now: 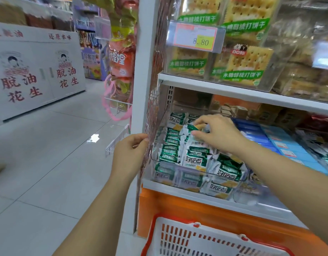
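A single wide-angle camera is worn on the head and aimed forward and down. The shelf (233, 90) is seen from close by at the right, the floor (48, 154) at the left. The left hand (129, 154), on the mesh panel (156, 60), and the right hand (220, 134), on a snack packet (194, 127), are framed near the middle; the basket (211, 242) is cut by the lower edge.

Upper right has cracker boxes (248, 60) behind an 8.80 price tag (195, 36), blue packets (281, 137) sit mid-right, a red-rimmed white basket (178, 235) pokes in at the bottom, and a white red-lettered display (30, 71) stands upper left on shiny floor tiles (48, 163).
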Action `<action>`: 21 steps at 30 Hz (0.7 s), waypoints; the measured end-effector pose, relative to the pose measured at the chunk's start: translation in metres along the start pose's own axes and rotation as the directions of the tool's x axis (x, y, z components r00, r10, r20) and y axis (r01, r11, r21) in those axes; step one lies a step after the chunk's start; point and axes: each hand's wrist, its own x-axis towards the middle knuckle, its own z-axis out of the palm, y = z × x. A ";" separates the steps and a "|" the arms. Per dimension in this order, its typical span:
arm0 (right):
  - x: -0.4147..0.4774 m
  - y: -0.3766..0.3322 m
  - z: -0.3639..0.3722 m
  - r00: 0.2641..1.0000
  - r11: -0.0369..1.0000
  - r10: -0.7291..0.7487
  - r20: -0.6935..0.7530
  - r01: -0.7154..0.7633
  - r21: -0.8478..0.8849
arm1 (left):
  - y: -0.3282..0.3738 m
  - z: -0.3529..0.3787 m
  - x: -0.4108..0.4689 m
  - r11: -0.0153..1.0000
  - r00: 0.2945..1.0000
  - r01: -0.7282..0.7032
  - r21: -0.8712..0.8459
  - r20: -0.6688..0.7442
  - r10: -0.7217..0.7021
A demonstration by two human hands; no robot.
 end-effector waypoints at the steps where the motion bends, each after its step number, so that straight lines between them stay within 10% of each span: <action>1: 0.011 -0.004 0.002 1.000 0.999 -0.014 0.026 0.013 0.038 | -0.001 0.000 0.004 1.000 1.000 -0.013 0.004 0.024 0.013; 12: 0.129 -0.005 0.058 0.887 0.989 0.147 0.438 -0.140 -0.048 | -0.008 -0.014 0.036 0.999 0.977 -0.031 -0.034 0.210 0.037; 21: 0.138 -0.004 0.063 0.976 0.990 0.117 0.183 -0.100 -0.099 | -0.012 -0.013 0.037 0.999 0.980 -0.031 -0.044 0.197 0.039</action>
